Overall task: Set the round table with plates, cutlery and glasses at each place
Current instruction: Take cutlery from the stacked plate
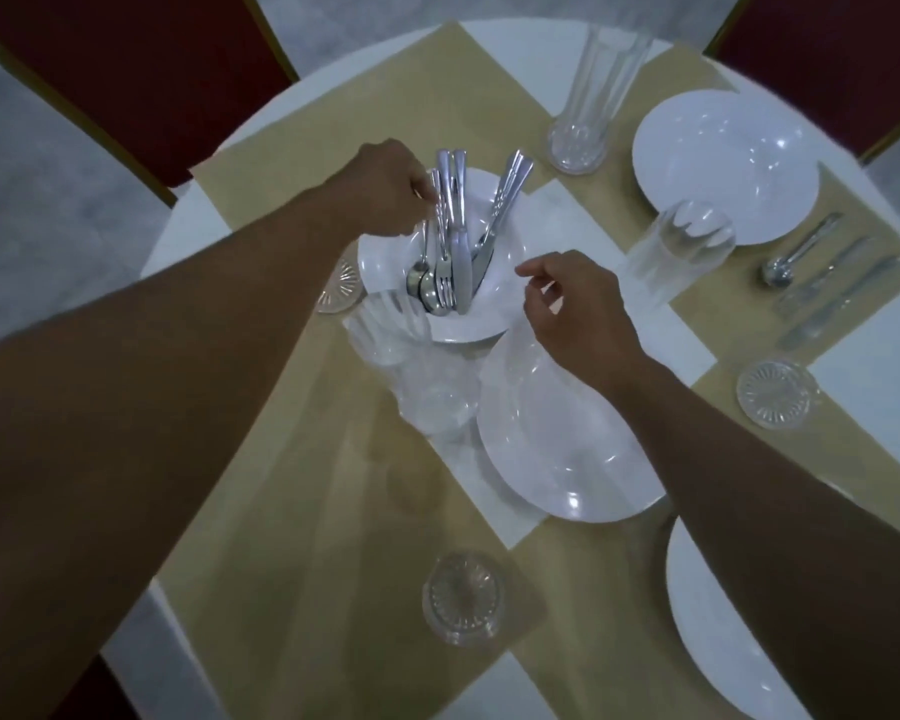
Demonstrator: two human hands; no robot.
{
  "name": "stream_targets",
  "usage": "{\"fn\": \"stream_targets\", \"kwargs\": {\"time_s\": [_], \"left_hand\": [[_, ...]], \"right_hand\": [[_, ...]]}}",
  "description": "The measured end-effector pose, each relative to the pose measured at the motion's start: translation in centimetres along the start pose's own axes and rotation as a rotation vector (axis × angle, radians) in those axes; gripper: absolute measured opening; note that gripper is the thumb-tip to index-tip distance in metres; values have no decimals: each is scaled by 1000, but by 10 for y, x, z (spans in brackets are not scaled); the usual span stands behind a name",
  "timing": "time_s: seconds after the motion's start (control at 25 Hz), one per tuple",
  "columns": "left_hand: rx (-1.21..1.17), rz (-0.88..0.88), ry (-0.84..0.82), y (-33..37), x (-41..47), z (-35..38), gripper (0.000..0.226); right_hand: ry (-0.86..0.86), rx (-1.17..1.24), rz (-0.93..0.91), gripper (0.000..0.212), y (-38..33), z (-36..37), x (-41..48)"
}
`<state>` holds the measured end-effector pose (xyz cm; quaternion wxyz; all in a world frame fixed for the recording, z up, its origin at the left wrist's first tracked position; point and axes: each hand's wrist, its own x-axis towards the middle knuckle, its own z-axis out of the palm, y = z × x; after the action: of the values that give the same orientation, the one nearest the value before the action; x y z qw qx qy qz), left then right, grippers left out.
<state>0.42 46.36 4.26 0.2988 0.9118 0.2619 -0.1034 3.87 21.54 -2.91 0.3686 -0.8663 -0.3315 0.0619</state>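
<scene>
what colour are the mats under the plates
The mats are plain tan with no pattern, clearest in the head view.

Red chair (141, 80) far left, second red chair (827, 39) far right, mottled grey floor (27, 158), crossed tan cloth runners (292, 485)

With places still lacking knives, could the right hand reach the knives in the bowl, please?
Probably yes: the right hand hovers open beside the bowl, nothing blocks the knives; the left hand grips other handles.

Left hand (385, 192) reaches forward, fingers pinching cutlery (453, 236); right hand (578, 309) hovers palm down, fingers loosely curled.
</scene>
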Motion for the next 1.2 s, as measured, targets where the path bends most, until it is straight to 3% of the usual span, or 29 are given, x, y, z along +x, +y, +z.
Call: {"fn": "stream_targets", "kwargs": {"time_s": [0.16, 0.28, 0.44, 0.76, 0.92, 1.04, 1.2], "left_hand": [[52, 151, -95, -30, 22, 6, 21], [101, 283, -11, -46, 36, 19, 25], [151, 457, 42, -61, 47, 35, 25], [356, 650, 162, -68, 53, 43, 23], [491, 636, 145, -60, 53, 41, 20], [582, 652, 195, -50, 54, 41, 17], [688, 660, 230, -49, 58, 43, 17]], "right_hand": [[-102, -221, -154, 29, 1, 30, 68], [-143, -397, -276, 36, -1, 51, 106], [-195, -515, -398, 25, 0, 62, 129], [-225, -514, -532, 12, 4, 58, 141], [-212, -507, -566, 7, 7, 55, 139], [-185, -504, -605, 21, 11, 57, 139], [-79, -470, -668, 15, 24, 54, 138]]}}
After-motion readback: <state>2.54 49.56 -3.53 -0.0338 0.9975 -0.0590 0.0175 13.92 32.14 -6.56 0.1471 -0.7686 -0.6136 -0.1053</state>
